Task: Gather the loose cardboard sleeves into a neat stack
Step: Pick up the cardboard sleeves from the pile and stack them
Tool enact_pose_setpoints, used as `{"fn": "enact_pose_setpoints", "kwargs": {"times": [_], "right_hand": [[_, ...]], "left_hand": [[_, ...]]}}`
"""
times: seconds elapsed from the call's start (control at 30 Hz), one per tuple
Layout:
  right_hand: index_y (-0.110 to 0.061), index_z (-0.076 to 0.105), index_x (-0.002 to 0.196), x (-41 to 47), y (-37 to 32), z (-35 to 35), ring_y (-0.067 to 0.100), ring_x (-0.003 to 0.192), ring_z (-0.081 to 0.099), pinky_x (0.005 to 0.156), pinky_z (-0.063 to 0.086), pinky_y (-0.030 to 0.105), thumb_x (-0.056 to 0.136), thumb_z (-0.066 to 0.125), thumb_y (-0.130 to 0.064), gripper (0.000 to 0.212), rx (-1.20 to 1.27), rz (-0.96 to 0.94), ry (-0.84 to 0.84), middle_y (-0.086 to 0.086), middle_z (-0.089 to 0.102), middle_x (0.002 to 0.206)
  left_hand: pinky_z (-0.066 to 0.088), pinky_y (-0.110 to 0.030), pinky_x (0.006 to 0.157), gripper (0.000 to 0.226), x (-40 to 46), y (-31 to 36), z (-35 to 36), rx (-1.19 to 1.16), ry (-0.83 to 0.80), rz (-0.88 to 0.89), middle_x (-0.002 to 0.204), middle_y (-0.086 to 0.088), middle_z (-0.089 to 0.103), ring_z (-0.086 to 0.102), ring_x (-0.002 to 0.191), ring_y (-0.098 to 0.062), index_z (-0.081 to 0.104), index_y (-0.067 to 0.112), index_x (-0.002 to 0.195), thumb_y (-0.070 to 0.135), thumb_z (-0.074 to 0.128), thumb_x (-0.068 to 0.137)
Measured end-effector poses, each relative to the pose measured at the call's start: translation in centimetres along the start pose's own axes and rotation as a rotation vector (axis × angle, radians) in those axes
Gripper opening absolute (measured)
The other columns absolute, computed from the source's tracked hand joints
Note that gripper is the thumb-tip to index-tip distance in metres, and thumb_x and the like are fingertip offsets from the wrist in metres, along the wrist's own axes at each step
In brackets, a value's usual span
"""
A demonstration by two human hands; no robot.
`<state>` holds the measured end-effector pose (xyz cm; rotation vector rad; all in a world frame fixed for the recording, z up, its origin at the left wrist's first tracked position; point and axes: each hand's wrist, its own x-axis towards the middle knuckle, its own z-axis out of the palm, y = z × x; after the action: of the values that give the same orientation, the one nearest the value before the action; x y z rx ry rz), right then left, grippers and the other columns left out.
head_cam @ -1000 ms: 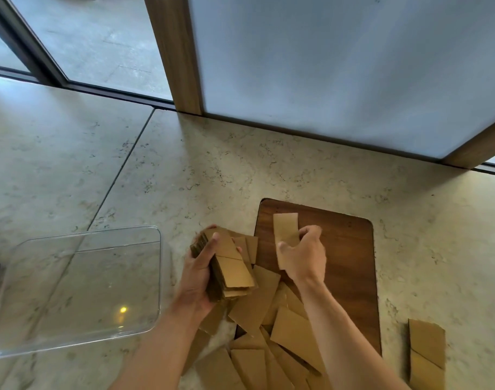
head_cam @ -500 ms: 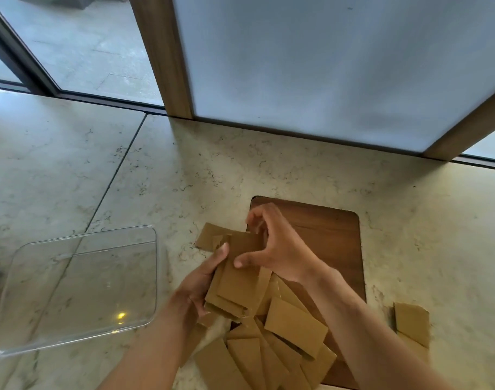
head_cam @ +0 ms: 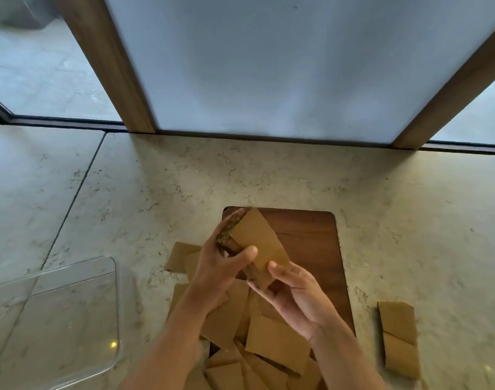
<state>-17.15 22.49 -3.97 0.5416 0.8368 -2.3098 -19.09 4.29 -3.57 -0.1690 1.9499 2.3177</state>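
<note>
Now square the stack (head_cam: pixel 257 243) before reaching for more — tap its edges flush between your palms. Your left hand (head_cam: pixel 221 266) is closed around its far end, your right hand (head_cam: pixel 294 294) cups the near end, fingers half curled. Loose sleeves (head_cam: pixel 277 342) lie just beneath your wrists.

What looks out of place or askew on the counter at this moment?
Two sleeves lie apart on the counter, right of the wooden board, away from the jumbled pile under the arms. The stack held by the left hand and right hand is tilted, with uneven edges.
</note>
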Motion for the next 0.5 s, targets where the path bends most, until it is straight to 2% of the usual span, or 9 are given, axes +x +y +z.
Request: {"fn": "enact_pose_setpoints", "kwargs": {"times": [0.07, 0.13, 0.17, 0.2, 0.27, 0.3, 0.37, 0.43, 0.5], "right_hand": [[-0.010, 0.062, 0.135, 0.6, -2.1, -0.8, 0.036, 0.129, 0.062, 0.108, 0.052, 0.048, 0.085, 0.081, -0.012, 0.054, -0.333, -0.236, 0.016, 0.020, 0.066, 0.136], [-0.029, 0.057, 0.138, 1.2, -4.5, -1.8, 0.026, 0.129, 0.062, 0.105, 0.052, 0.039, 0.086, 0.080, -0.021, 0.057, -0.722, -0.428, 0.063, 0.003, 0.069, 0.133], [-0.036, 0.055, 0.138, 1.8, -5.5, -2.3, 0.020, 0.129, 0.061, 0.106, 0.051, 0.038, 0.087, 0.078, -0.023, 0.058, -0.837, -0.473, 0.062, -0.003, 0.068, 0.133], [-0.039, 0.052, 0.140, 2.4, -6.1, -3.0, 0.017, 0.130, 0.060, 0.107, 0.051, 0.039, 0.087, 0.076, -0.023, 0.060, -0.924, -0.502, 0.061, -0.007, 0.066, 0.133], [-0.035, 0.044, 0.147, 3.8, -6.2, -4.1, 0.014, 0.129, 0.059, 0.107, 0.053, 0.040, 0.085, 0.074, -0.018, 0.070, -1.035, -0.570, 0.117, -0.013, 0.064, 0.132], [-0.029, 0.041, 0.150, 4.2, -5.7, -4.2, 0.014, 0.128, 0.060, 0.106, 0.053, 0.040, 0.082, 0.074, -0.019, 0.076, -1.025, -0.598, 0.140, -0.012, 0.065, 0.131], [-0.022, 0.040, 0.152, 5.3, -4.4, -4.6, 0.018, 0.125, 0.063, 0.102, 0.056, 0.037, 0.078, 0.069, -0.025, 0.079, -0.818, -0.648, 0.164, -0.009, 0.068, 0.129], [-0.027, 0.052, 0.145, 6.2, -3.2, -3.9, 0.019, 0.115, 0.069, 0.087, 0.061, 0.032, 0.081, 0.064, -0.036, 0.066, -0.594, -0.718, 0.284, -0.010, 0.071, 0.121], [-0.036, 0.066, 0.125, 7.6, -2.6, -2.8, 0.015, 0.101, 0.074, 0.067, 0.062, 0.028, 0.087, 0.061, -0.048, 0.040, -0.460, -0.754, 0.501, -0.013, 0.073, 0.108]], "left_hand": [[0.062, -0.038, 0.084, 0.054, 1.2, 0.2, -0.1, 0.011, -0.057, -0.005, 0.112, -0.008, 0.074, 0.073, 0.105, -0.028, 0.064, 0.028, 0.129, 0.023, 0.082, 0.078], [0.060, -0.030, 0.086, 0.064, 2.3, -0.3, 0.1, 0.046, -0.066, -0.012, 0.118, 0.000, 0.072, 0.069, 0.111, -0.020, 0.060, 0.026, 0.135, 0.011, 0.082, 0.077], [0.058, -0.027, 0.089, 0.070, 3.0, -0.9, 0.5, 0.090, -0.083, -0.018, 0.122, 0.006, 0.070, 0.066, 0.116, -0.016, 0.055, 0.027, 0.139, 0.009, 0.080, 0.076], [0.056, -0.027, 0.094, 0.074, 3.5, -1.6, 1.2, 0.134, -0.101, -0.025, 0.126, 0.012, 0.067, 0.063, 0.121, -0.012, 0.049, 0.030, 0.144, 0.015, 0.077, 0.077], [0.052, -0.031, 0.104, 0.080, 3.9, -3.3, 3.0, 0.153, -0.082, -0.030, 0.135, 0.013, 0.059, 0.056, 0.129, -0.009, 0.036, 0.035, 0.152, 0.035, 0.067, 0.079], [0.051, -0.033, 0.106, 0.079, 3.9, -3.8, 3.9, 0.127, -0.026, -0.010, 0.137, 0.010, 0.058, 0.055, 0.130, -0.012, 0.035, 0.032, 0.153, 0.040, 0.063, 0.080], [0.055, -0.040, 0.102, 0.066, 4.1, -5.4, 6.0, 0.053, 0.142, 0.045, 0.131, 0.005, 0.063, 0.060, 0.126, -0.019, 0.046, 0.028, 0.148, 0.042, 0.056, 0.084], [0.061, -0.044, 0.090, 0.048, 4.5, -6.0, 7.9, 0.029, 0.335, 0.071, 0.125, 0.005, 0.067, 0.065, 0.119, -0.023, 0.059, 0.034, 0.134, 0.043, 0.053, 0.087], [0.065, -0.046, 0.079, 0.031, 5.3, -6.3, 9.3, 0.040, 0.529, 0.051, 0.122, 0.006, 0.070, 0.068, 0.115, -0.024, 0.069, 0.040, 0.115, 0.048, 0.053, 0.089]]}}
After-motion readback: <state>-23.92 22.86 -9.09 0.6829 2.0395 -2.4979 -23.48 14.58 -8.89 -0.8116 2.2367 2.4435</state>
